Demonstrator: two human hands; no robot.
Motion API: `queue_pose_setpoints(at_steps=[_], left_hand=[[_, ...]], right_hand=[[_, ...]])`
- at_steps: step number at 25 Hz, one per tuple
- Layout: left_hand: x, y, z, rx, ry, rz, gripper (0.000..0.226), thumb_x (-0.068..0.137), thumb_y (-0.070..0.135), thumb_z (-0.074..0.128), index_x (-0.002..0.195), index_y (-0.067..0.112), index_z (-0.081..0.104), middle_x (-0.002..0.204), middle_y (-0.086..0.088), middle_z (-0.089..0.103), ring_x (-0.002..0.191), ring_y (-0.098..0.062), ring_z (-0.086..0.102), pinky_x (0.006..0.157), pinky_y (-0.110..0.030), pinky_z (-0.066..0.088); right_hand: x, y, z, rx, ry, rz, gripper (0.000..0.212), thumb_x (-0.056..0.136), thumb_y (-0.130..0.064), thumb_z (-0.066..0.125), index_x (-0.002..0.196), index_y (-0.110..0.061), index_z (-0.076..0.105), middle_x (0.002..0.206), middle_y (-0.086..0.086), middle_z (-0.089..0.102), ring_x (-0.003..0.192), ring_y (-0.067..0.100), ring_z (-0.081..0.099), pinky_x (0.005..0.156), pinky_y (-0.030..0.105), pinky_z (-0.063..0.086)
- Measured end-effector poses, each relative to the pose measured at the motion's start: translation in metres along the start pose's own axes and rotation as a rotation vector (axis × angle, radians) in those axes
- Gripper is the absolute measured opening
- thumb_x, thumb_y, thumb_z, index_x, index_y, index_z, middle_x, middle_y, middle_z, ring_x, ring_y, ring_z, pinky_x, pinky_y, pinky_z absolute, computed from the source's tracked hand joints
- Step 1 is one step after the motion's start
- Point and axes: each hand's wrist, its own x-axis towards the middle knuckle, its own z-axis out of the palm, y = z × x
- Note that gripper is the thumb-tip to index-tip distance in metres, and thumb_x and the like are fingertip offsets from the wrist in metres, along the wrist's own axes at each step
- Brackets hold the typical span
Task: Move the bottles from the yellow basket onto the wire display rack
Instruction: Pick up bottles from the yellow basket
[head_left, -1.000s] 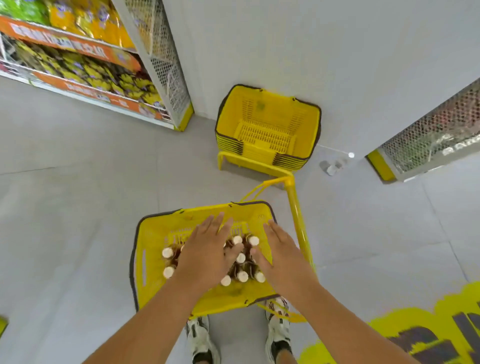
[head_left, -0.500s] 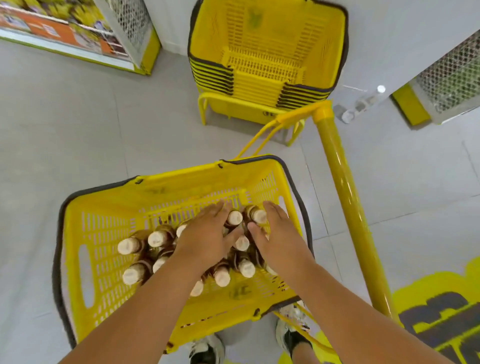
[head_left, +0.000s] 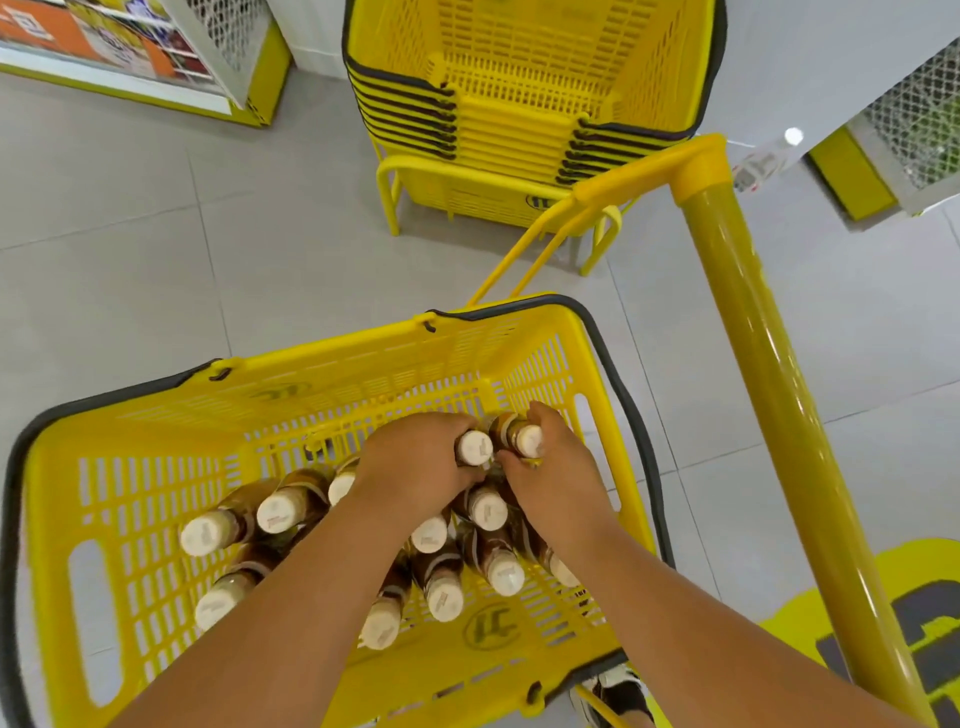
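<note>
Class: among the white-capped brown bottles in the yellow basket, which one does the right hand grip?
The farthest-back bottle, by the basket's far right corner; the right hand curls round its neck.

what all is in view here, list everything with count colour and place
yellow basket: one, yellow with dark rim, on floor, near
bottles: about a dozen, brown with white caps, inside the basket
stacked baskets: one stack, yellow, ahead by wall
pole: one, yellow, right
shelving: wire-sided, top left
shoe: one, dark, bottom edge
left hand: grips a bottle
right hand: grips a bottle
</note>
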Motion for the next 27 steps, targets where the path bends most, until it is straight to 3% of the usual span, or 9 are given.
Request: queue_pose_setpoints(at_steps=[3, 5, 9, 14, 18, 22, 24, 27], left_hand=[[0.001, 0.000, 0.003, -0.037, 0.049, -0.016, 0.029, 0.085, 0.055, 0.069, 0.111, 0.044, 0.064, 0.100, 0.012, 0.071, 0.093, -0.016, 0.064, 0.060, -0.027, 0.035], [-0.003, 0.000, 0.004, -0.042, 0.083, -0.035, 0.030, 0.086, 0.054, 0.068, 0.115, 0.045, 0.065, 0.101, 0.012, 0.072, 0.094, -0.016, 0.065, 0.060, -0.027, 0.034], [-0.011, 0.001, 0.003, -0.120, 0.121, -0.069, 0.030, 0.087, 0.049, 0.069, 0.116, 0.045, 0.066, 0.103, 0.013, 0.073, 0.096, -0.015, 0.066, 0.065, -0.028, 0.044], [-0.027, 0.007, -0.015, -0.264, 0.177, -0.067, 0.032, 0.085, 0.047, 0.074, 0.116, 0.042, 0.068, 0.111, 0.015, 0.073, 0.103, -0.014, 0.065, 0.076, -0.033, 0.053], [-0.052, 0.021, -0.049, -0.466, 0.277, -0.062, 0.044, 0.082, 0.041, 0.082, 0.124, 0.037, 0.069, 0.122, 0.014, 0.072, 0.116, -0.011, 0.063, 0.090, -0.029, 0.051], [-0.099, 0.044, -0.107, -0.584, 0.432, -0.052, 0.047, 0.079, 0.043, 0.083, 0.124, 0.040, 0.069, 0.118, 0.023, 0.070, 0.114, 0.005, 0.060, 0.088, -0.011, 0.043], [-0.128, 0.059, -0.146, -0.619, 0.497, -0.026, 0.043, 0.079, 0.040, 0.084, 0.120, 0.038, 0.070, 0.113, 0.024, 0.072, 0.110, 0.008, 0.061, 0.089, -0.008, 0.044], [-0.180, 0.091, -0.208, -0.665, 0.650, -0.039, 0.038, 0.080, 0.035, 0.083, 0.116, 0.038, 0.070, 0.106, 0.024, 0.072, 0.104, 0.008, 0.063, 0.086, -0.006, 0.043]], right_hand=[[0.003, 0.003, 0.006, 0.066, 0.078, 0.026, 0.041, 0.096, -0.018, 0.066, 0.133, -0.029, 0.053, 0.119, -0.005, 0.067, 0.111, 0.018, 0.063, 0.090, 0.036, 0.056], [0.002, 0.003, 0.008, 0.106, 0.117, 0.029, 0.023, 0.095, -0.016, 0.066, 0.113, -0.027, 0.059, 0.098, -0.006, 0.066, 0.093, 0.017, 0.065, 0.076, 0.035, 0.058], [-0.004, -0.002, 0.005, 0.180, 0.147, 0.012, 0.016, 0.093, -0.015, 0.068, 0.100, -0.028, 0.063, 0.089, -0.008, 0.068, 0.084, 0.012, 0.066, 0.070, 0.031, 0.057], [-0.021, -0.020, -0.015, 0.177, 0.191, -0.029, 0.020, 0.090, -0.023, 0.075, 0.092, -0.037, 0.062, 0.082, -0.013, 0.068, 0.072, 0.005, 0.063, 0.053, 0.014, 0.047], [-0.052, -0.048, -0.046, 0.238, 0.195, -0.099, 0.029, 0.083, -0.029, 0.083, 0.105, -0.038, 0.068, 0.096, -0.020, 0.071, 0.088, -0.007, 0.064, 0.066, 0.004, 0.046], [-0.103, -0.090, -0.089, 0.312, 0.187, -0.212, 0.031, 0.081, -0.026, 0.086, 0.107, -0.034, 0.072, 0.102, -0.018, 0.075, 0.100, -0.004, 0.066, 0.081, 0.015, 0.052], [-0.135, -0.117, -0.115, 0.329, 0.190, -0.290, 0.030, 0.080, -0.023, 0.087, 0.105, -0.033, 0.073, 0.102, -0.018, 0.076, 0.103, -0.001, 0.068, 0.087, 0.022, 0.054], [-0.191, -0.168, -0.157, 0.367, 0.188, -0.395, 0.030, 0.079, -0.016, 0.087, 0.097, -0.036, 0.074, 0.097, -0.021, 0.076, 0.100, -0.003, 0.069, 0.087, 0.018, 0.053]])
